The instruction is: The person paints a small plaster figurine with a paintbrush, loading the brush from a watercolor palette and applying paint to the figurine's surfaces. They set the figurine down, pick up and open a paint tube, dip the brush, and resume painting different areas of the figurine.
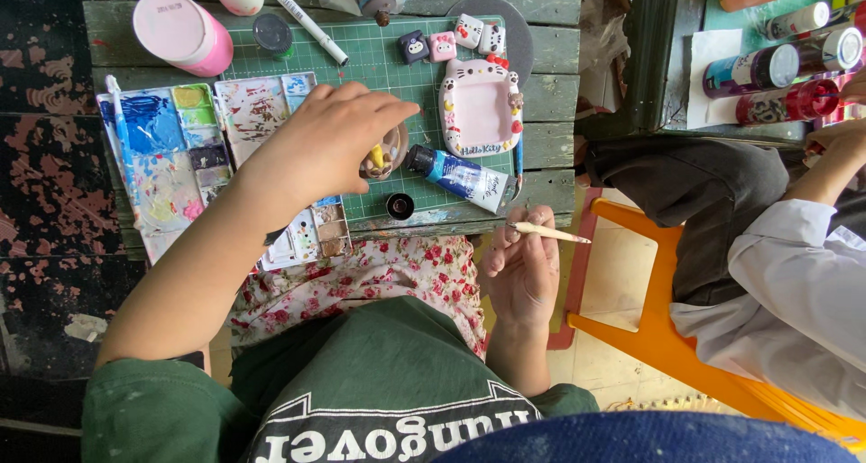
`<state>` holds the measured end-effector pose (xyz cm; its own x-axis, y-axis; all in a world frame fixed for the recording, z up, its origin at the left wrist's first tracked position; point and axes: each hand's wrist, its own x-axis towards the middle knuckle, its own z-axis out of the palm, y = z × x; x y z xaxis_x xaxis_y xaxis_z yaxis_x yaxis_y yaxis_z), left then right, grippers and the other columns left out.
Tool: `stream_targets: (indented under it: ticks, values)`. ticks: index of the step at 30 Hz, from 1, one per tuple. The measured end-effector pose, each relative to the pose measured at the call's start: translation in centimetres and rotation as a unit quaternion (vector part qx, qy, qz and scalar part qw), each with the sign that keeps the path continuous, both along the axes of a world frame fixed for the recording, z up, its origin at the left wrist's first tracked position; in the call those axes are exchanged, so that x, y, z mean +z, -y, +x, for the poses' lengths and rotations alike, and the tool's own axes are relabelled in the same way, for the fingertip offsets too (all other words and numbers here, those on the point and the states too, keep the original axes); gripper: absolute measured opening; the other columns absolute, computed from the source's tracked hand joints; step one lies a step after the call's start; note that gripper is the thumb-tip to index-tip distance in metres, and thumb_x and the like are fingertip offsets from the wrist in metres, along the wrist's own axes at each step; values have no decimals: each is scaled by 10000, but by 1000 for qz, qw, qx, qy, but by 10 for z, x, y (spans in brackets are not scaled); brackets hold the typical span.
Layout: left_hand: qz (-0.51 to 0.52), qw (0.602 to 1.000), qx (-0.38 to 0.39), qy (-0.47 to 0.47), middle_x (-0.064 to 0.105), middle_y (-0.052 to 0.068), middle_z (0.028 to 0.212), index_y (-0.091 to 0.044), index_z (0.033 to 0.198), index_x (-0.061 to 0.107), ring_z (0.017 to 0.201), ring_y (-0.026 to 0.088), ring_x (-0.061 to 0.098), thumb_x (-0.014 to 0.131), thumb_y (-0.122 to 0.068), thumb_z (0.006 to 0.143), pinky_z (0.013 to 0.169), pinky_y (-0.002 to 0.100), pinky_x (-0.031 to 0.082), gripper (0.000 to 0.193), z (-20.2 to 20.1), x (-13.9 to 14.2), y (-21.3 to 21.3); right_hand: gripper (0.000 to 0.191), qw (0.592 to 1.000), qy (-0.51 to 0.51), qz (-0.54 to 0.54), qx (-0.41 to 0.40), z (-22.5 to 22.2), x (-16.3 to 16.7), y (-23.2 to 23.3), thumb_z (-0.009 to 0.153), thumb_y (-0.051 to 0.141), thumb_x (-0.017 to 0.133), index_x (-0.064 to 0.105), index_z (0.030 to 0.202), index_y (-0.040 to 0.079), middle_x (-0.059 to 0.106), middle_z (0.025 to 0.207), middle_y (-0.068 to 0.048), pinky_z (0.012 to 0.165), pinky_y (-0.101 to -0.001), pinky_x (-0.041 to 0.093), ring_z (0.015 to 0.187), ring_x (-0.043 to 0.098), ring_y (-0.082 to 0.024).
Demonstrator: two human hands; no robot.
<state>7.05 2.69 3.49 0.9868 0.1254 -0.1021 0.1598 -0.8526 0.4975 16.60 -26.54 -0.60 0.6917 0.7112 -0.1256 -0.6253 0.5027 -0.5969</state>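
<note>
My left hand [329, 143] is stretched forward on a bare forearm, back of the hand up, fingers [397, 113] curled down and pinched together. My right hand [521, 269] sits lower, palm up, fingers loosely curled, thumb and forefinger pressed together at the tips.

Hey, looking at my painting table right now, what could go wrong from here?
1. The blue paint tube lies uncapped beside the pink cat frame; its black cap sits apart, so paint might ooze onto the green cutting mat.
2. Your left hand reaches over the palette; your forearm could pick up wet paint.
3. The brush in your right hand hangs off the table edge, so it might drip onto your floral cloth.
</note>
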Motion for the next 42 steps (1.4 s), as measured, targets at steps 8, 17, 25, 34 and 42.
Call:
stream_targets:
  ticks: [8,17,25,34,42]
  values:
    - [-80,996,35,6,580,68,1383,-122,1367,511,1237,365,550,943,-70,488,1005,460,488,981,-2,-4,-10,123,997,57,-15,-41,-15,14,-12,1155,190,459,460,1198,74,537,964,-88,648,-290,521,761,571,-183]
    - [-193,908,168,332,476,158,1416,-82,1449,512,1335,316,535,993,-247,668,1138,435,504,932,-85,10,64,185,928,318,-23,-191,-58,25,-34,1157,279,424,384,1182,100,520,815,-100,480,-291,506,589,527,-189]
    - [-233,808,214,496,498,170,1399,-67,1393,394,1298,308,563,977,-277,750,1075,408,502,893,-107,3,174,256,844,457,-17,-281,-104,39,-16,1127,299,454,324,1121,79,448,657,-65,435,-284,480,457,397,-120]
    - [-130,774,152,600,561,150,1217,-79,1257,436,1120,384,644,977,-396,691,934,475,566,845,-115,4,199,257,780,541,-1,-315,-118,59,11,1100,235,498,343,1076,31,478,635,-91,470,-266,454,458,436,-126]
    - [-153,776,144,595,570,130,1181,-113,1181,457,1081,381,646,1003,-402,654,890,447,571,812,-119,-7,200,261,824,511,-6,-244,-124,54,14,1118,251,488,331,1107,43,514,703,-130,485,-248,434,510,458,-118]
